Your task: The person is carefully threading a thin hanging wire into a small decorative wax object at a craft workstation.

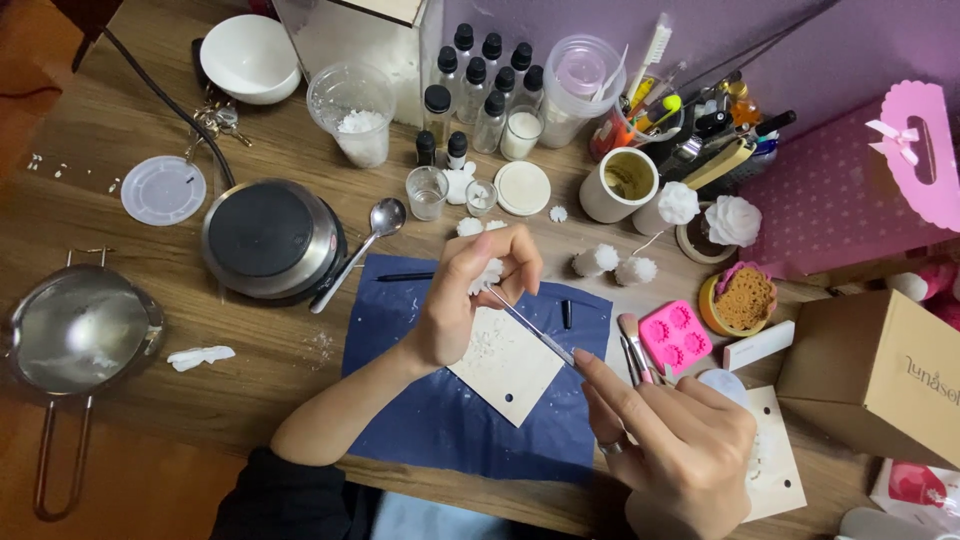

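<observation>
Over blue mat [440, 420]: left hand [470, 300] pinches white wax piece [488, 274]; right hand [670, 440] grips thin metal tool [530, 325], probably tweezers.

Single head-worn view: looks steeply down, close over the wooden table [120, 150], centred near the blue mat [400, 310].

wooden table [130, 400], lilac wall [600, 20], soft light

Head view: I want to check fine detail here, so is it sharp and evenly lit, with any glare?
Head view: mostly sharp; soft even light; glare on the steel pot and spoon; the right hand and left hand, near the lens, look slightly soft.
</observation>
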